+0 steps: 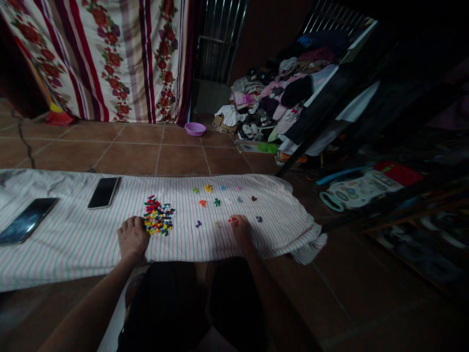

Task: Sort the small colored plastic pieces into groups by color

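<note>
A mixed pile of small coloured pieces (158, 217) lies on the striped cloth (176, 249). My left hand (134, 237) rests at the pile's left edge, fingers curled; whether it holds a piece is hidden. To the right, small single-colour groups are spread out, among them yellow pieces (208, 188), orange pieces (202, 203), dark green pieces (217, 202) and blue pieces (198, 224). My right hand (242, 231) is at the red pieces (233, 221), its fingers pinched together over them; what lies between the fingertips is too small to make out.
Two phones, one nearer the middle (104, 192) and one at the far left (27, 222), lie on the cloth. Beyond are a purple basin (195, 129), a flowered curtain (128, 58) and a heap of clothes (271, 102). A dark slanted post (311, 132) stands behind the cloth's right end.
</note>
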Tool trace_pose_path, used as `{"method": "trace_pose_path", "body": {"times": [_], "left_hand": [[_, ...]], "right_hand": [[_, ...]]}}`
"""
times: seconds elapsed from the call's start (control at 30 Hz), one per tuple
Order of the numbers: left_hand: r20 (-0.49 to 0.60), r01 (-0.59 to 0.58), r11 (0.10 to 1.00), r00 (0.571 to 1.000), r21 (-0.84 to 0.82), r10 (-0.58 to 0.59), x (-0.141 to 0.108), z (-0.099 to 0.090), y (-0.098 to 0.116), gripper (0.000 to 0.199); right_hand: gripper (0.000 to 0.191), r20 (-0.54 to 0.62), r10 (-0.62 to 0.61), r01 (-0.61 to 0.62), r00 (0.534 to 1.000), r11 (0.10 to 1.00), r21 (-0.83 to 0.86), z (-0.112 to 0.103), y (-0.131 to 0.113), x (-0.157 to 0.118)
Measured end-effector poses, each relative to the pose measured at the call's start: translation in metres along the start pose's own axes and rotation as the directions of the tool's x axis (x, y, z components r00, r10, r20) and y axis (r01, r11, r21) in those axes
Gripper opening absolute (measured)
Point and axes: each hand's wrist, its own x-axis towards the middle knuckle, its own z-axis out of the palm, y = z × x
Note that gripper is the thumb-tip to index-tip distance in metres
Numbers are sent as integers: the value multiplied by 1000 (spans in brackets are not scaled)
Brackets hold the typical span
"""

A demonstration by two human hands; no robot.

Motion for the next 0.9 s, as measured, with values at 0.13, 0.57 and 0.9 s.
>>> {"method": "trace_pose_path", "body": {"times": [0.13, 0.57, 0.9], "left_hand": [[-5, 2, 1000, 1000, -4, -2, 0, -2, 1, 32], [2, 5, 1000, 1000, -11, -5, -1, -5, 2, 30], [15, 14, 1000, 1000, -14, -14, -2, -7, 3, 30]], "right_hand": [[22, 21, -2, 3, 1000, 999, -45, 5, 5, -3], [25, 69, -78, 80, 995, 996, -32, 9, 7, -2], [21, 47, -68, 70, 997, 997, -42, 9, 5, -3]]}}
